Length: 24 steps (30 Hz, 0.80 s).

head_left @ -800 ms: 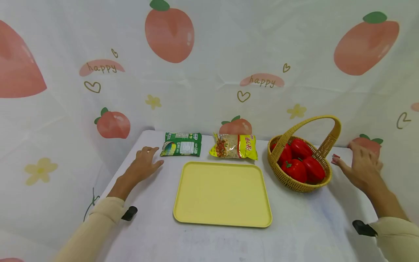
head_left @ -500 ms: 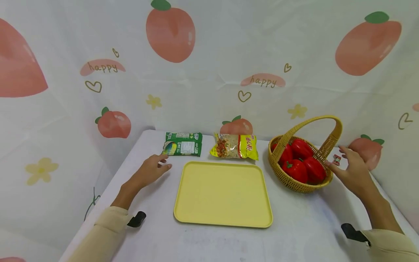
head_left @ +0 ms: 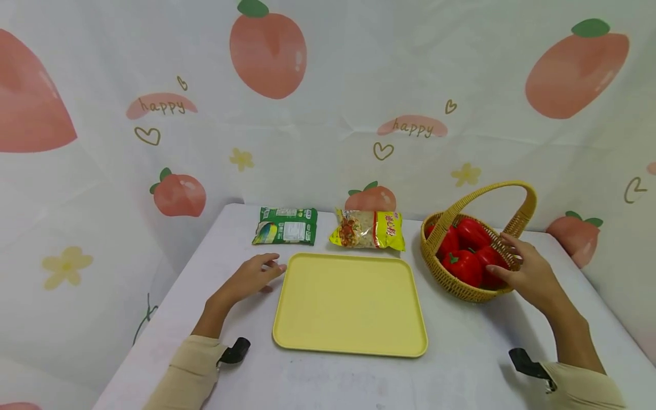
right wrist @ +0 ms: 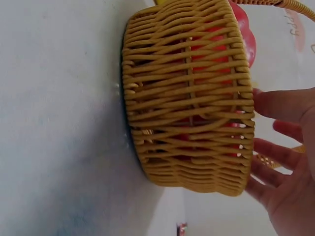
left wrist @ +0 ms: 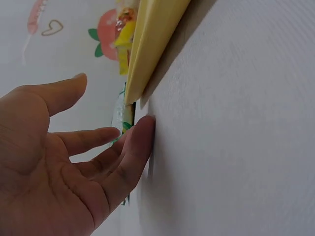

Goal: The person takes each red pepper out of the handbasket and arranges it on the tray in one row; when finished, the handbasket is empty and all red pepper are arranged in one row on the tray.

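My right hand (head_left: 530,277) is at the right rim of a woven basket (head_left: 463,291), its thumb over a red bell pepper (head_left: 493,261). In the right wrist view the thumb and fingers (right wrist: 278,152) are spread at the rim; whether they touch it I cannot tell. Several red bell peppers lie in the basket. Beside the left edge of a yellow tray (head_left: 350,304) is my left hand (head_left: 253,277), fingers loosely bent and holding nothing. From the left wrist, its lowest fingers (left wrist: 140,140) are close to the white table, near the tray's corner (left wrist: 140,83).
Behind the tray lie a green packet (head_left: 285,226) and a yellow-ended food packet (head_left: 367,229). A small red item (right wrist: 182,229) lies past the basket in the right wrist view. A fruit-printed cloth (head_left: 318,142) hangs behind the white table (head_left: 353,381).
My right hand has moved left, from right of the basket to its rim, and now covers the small red item in the head view. My left hand has moved right and nearer, towards the tray.
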### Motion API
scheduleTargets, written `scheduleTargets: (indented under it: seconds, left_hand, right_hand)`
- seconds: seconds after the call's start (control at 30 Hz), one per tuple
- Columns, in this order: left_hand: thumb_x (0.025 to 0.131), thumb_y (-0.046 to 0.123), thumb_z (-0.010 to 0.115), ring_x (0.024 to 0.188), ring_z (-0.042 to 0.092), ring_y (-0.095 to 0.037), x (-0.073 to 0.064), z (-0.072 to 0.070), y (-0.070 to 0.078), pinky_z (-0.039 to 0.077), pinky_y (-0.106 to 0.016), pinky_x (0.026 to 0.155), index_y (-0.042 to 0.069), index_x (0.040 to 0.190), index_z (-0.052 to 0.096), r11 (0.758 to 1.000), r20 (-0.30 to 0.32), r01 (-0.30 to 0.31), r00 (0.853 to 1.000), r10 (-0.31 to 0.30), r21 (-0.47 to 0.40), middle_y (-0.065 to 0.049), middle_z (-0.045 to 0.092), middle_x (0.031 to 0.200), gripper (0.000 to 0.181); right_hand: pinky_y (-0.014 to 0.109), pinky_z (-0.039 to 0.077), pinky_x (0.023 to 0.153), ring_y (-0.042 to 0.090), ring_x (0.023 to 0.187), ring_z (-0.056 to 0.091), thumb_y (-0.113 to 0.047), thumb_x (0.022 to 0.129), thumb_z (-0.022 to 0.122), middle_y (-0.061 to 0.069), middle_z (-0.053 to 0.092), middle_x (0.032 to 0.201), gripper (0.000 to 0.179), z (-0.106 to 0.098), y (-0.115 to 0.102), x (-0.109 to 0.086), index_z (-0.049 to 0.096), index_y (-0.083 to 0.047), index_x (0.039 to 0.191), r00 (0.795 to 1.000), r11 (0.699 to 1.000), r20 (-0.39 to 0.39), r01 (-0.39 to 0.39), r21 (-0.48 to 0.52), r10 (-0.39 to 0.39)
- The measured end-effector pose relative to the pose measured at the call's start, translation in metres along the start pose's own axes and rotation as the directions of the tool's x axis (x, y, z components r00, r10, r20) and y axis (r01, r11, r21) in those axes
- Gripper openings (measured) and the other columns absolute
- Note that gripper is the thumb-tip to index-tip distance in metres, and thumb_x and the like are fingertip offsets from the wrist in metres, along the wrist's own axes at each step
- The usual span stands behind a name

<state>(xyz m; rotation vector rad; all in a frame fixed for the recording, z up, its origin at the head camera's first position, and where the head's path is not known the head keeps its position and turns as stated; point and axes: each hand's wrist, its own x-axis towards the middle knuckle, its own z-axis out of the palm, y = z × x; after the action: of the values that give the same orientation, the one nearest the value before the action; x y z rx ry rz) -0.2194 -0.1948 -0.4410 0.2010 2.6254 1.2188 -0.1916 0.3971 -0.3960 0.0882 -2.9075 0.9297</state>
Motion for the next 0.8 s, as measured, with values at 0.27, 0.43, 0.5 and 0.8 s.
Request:
scheduleTargets:
  seconds: [0.27, 0.43, 0.5, 0.8]
  left_hand:
    - [0.106, 0.035, 0.064, 0.084, 0.073, -0.016, 0.003, 0.005, 0.007, 0.064, -0.033, 0.082, -0.001, 0.156, 0.046, 0.998, 0.020, 0.016, 1.000, -0.015, -0.060, -0.021, 0.059, 0.140, 0.064]
    - [0.107, 0.034, 0.063, 0.087, 0.073, -0.015, 0.003, 0.007, 0.008, 0.064, -0.030, 0.081, -0.001, 0.156, 0.047, 0.997, 0.019, 0.021, 1.000, -0.020, -0.076, -0.020, 0.058, 0.141, 0.063]
    - [0.107, 0.033, 0.064, 0.088, 0.073, -0.015, 0.003, 0.007, 0.008, 0.064, -0.030, 0.080, -0.002, 0.156, 0.047, 0.996, 0.022, 0.026, 0.999, -0.025, -0.080, -0.020, 0.058, 0.141, 0.062]
    - [0.104, 0.027, 0.067, 0.113, 0.066, -0.028, 0.003, 0.011, 0.013, 0.064, -0.030, 0.077, -0.003, 0.152, 0.052, 0.998, 0.026, 0.018, 1.000, -0.016, -0.062, -0.019, 0.061, 0.136, 0.059]
  right_hand:
    - [0.084, 0.040, 0.099, 0.066, 0.135, 0.037, -0.029, 0.099, 0.073, 0.043, 0.037, 0.154, 0.078, 0.008, -0.002, 0.002, 0.037, 0.004, 0.160, 1.000, 1.000, 0.028, 0.015, -0.021, -0.014]
    - [0.082, 0.042, 0.099, 0.065, 0.132, 0.040, -0.024, 0.099, 0.073, 0.042, 0.040, 0.151, 0.070, 0.011, -0.003, 0.004, 0.043, 0.005, 0.155, 0.999, 0.998, 0.020, 0.034, -0.049, -0.033]
    - [0.082, 0.042, 0.099, 0.065, 0.131, 0.040, -0.024, 0.099, 0.072, 0.042, 0.040, 0.150, 0.069, 0.012, -0.002, 0.005, 0.044, 0.006, 0.154, 0.999, 0.997, 0.017, 0.033, -0.065, -0.032]
    - [0.081, 0.044, 0.099, 0.067, 0.131, 0.039, -0.026, 0.100, 0.071, 0.044, 0.038, 0.152, 0.070, 0.012, -0.001, 0.005, 0.042, 0.005, 0.156, 0.999, 0.995, 0.046, -0.002, -0.103, 0.006]
